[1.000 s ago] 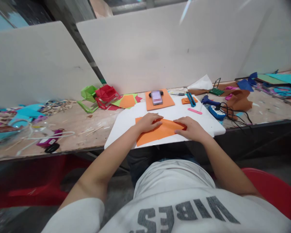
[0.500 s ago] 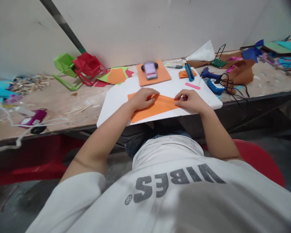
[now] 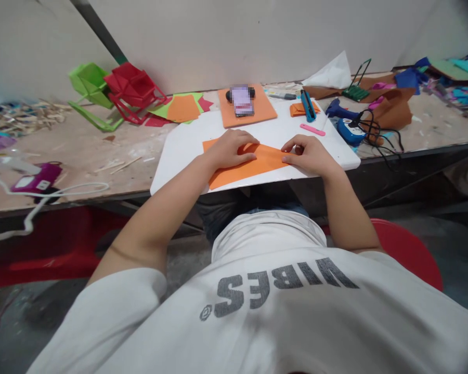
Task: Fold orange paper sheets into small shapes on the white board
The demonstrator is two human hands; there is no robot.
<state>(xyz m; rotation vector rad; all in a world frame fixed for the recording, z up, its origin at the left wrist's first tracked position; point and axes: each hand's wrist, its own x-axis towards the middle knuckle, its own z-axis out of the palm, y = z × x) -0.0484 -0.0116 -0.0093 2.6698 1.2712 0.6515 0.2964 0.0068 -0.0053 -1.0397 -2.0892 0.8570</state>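
A person in a white T-shirt works at a bench, seen from the wearer's head. An orange sheet lies on a white board, along its near edge. The left hand rests over the sheet's left part, its thumb and fingers spread apart. The right hand is at the sheet's narrow right end, thumb and fingertips close together on it; whether they pinch it, I cannot tell.

At the board's far edge, a phone-like device, its screen blurred, lies on a flat orange square. Toward the far right corner, a blue tool rests across a small orange bundle, with a pink stick just nearer. Red and green structures stand side by side near the bench's far edge, left of the board.
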